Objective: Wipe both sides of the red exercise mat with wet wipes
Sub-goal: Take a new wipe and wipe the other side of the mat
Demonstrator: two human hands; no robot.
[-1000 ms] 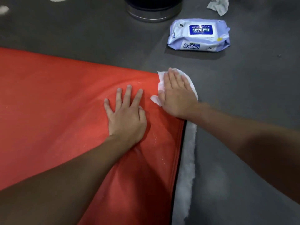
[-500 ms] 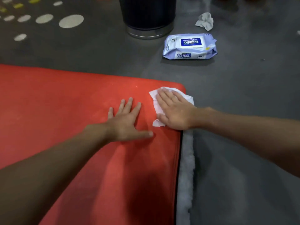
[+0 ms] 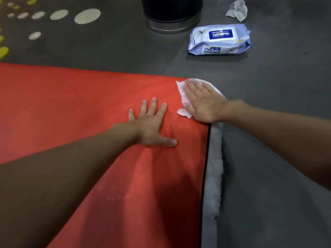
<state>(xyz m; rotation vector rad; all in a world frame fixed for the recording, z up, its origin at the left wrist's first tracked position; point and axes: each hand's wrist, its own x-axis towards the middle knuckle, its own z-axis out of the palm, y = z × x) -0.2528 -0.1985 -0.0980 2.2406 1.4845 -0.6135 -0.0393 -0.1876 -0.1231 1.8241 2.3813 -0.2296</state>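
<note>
Head view: red exercise mat lies on the floor; left hand, spread, should brace it while the flat right hand drags the wet wipe across its far corner.

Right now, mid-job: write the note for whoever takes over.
Left hand: flat on the red mat, fingers spread, bracing it.
Right hand: flat, pressing a wet wipe on the mat's far right corner.
Wipes pack on the floor beyond that corner, a crumpled wipe past it.
Done: upper side under way; how much, cannot tell.
Left: rest of this side, then flip and wipe the other.
</note>
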